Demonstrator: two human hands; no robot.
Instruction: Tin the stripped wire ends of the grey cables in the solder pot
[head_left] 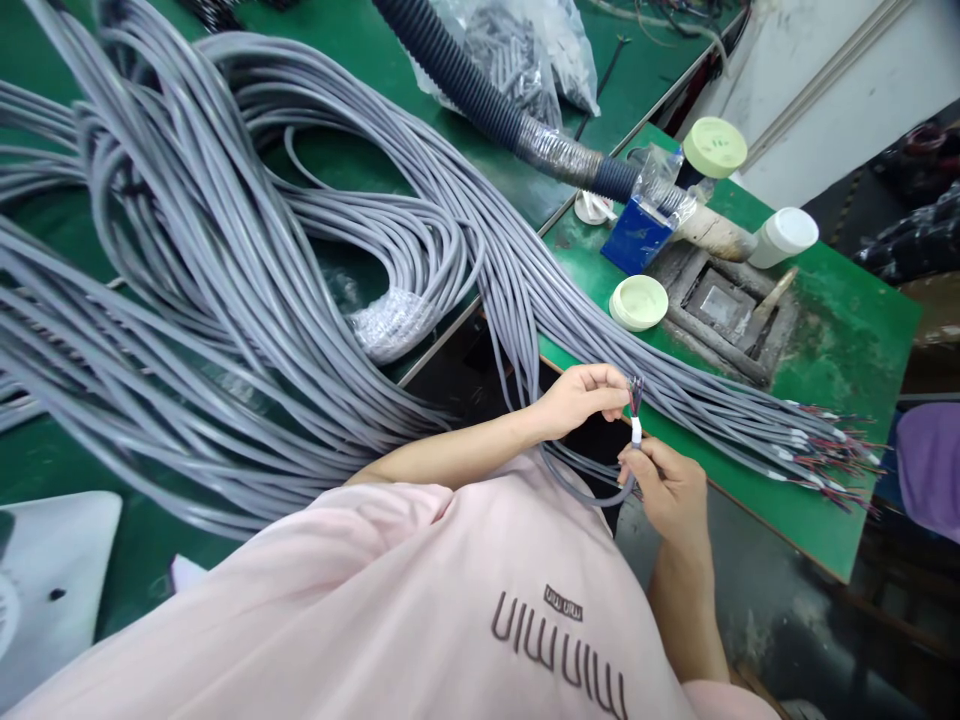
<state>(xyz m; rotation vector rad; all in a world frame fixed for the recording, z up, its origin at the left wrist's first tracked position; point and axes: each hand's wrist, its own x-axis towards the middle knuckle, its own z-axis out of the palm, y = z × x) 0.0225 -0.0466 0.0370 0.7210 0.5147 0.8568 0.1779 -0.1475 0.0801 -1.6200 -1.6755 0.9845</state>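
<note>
Pink shirt (420,620), dark-lettered. Grey cable (592,499), one, by near edge of green counter (840,300); right hand (667,485) grasping it below white band (636,431); left hand (589,392) at its wires (635,398), grip unclear.

Held cable (600,501) grey, band (636,432) white, wires (636,400) red and dark. Other cables (450,165) grey. Desk (851,290) green, blotched dark. Box (636,236) blue, tub (787,236) white, hose (457,60) black. Shirt (405,600) pale pink, print (561,653) dark.

The right hand (673,488) grips a gray cable (586,496), the left hand (581,398) at its exposed thin wires (636,400).
</note>
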